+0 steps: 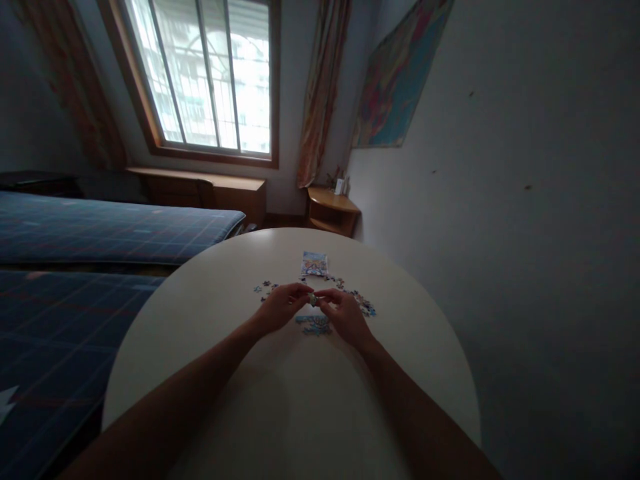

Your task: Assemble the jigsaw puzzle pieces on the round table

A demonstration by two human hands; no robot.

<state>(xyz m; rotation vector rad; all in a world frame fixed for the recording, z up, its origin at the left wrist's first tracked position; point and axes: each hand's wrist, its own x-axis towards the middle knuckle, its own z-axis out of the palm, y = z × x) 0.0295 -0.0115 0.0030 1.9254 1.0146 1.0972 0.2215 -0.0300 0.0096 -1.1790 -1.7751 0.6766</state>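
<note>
Above the round white table [280,407], my left hand [284,303] and my right hand [345,312] meet near the middle. Between their fingertips is a small jigsaw puzzle piece [313,300], pinched from both sides. Just below the hands lies a joined patch of bluish puzzle pieces [315,325]. Loose puzzle pieces [367,307] spread to the right of my right hand, and a few more pieces [265,287] lie to the left. Behind the hands rests a small printed picture [315,263] in blue and orange tones.
Two mattresses with a blue plaid cover [120,230] lie left of the table. A wooden corner shelf [333,200] stands behind it, by the wall. The wall [525,267] runs close along the right side. A wooden desk [240,187] is under the window.
</note>
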